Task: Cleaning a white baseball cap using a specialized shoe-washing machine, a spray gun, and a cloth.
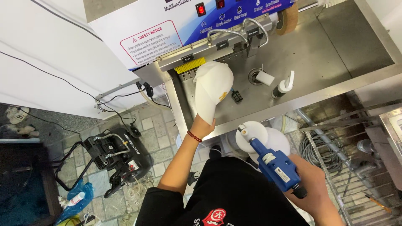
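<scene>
Left grip (204, 124) pinches white cap's (212, 87) brim from below.

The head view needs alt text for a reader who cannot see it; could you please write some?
Seen from above, a person's left hand holds a white cap over a steel sink, while the right hand grips a blue handheld power tool with a round white head. A spray bottle lies in the sink.
</scene>
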